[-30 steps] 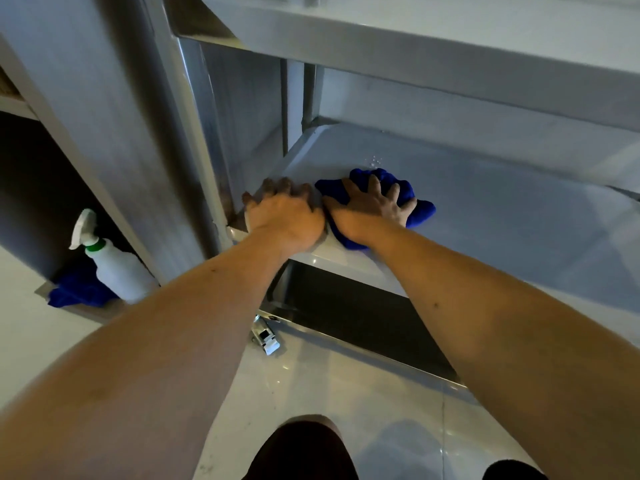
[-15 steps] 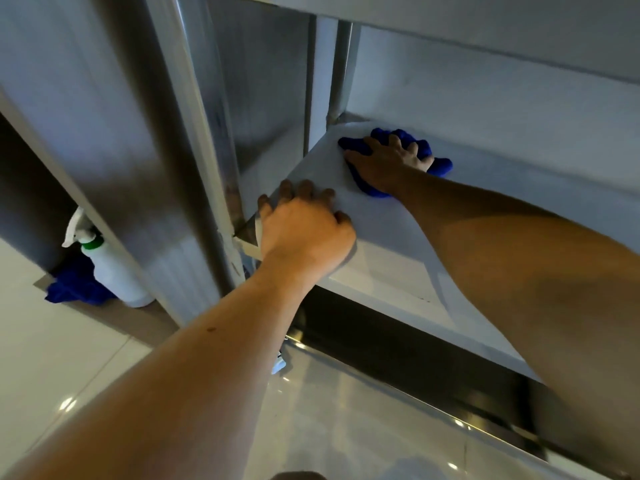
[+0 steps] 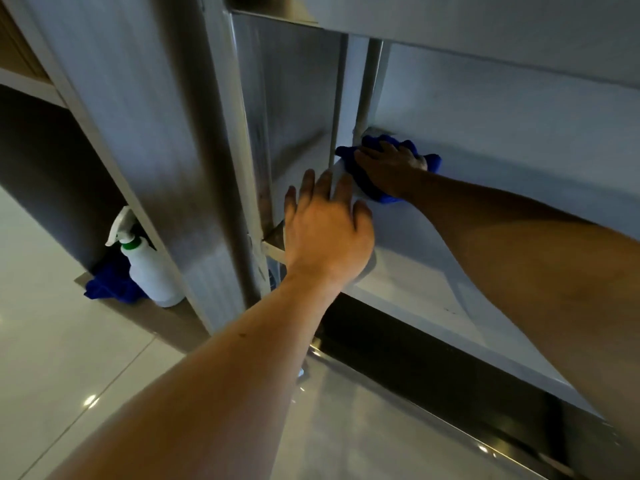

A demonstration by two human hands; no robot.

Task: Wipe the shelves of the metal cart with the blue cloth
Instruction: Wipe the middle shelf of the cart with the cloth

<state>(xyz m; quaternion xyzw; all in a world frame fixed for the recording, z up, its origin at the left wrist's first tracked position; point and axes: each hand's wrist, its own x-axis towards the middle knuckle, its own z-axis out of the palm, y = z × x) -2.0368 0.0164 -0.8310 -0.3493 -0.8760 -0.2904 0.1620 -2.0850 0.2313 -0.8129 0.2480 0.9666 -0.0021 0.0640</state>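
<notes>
My right hand presses the blue cloth flat, fingers spread, into the shelf corner; my left hand, fingers straight, rests on the shelf's front edge.

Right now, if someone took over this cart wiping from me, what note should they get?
Right hand: presses the blue cloth flat on the lower shelf, at the far left corner by the rear post.
Left hand: fingers straight, resting on the shelf's front left corner, holding nothing.
Spray bottle and a second blue cloth sit on the floor ledge to the left.
Done: cannot tell how much is wiped.
Left: finish this shelf, then the other shelves.
</notes>
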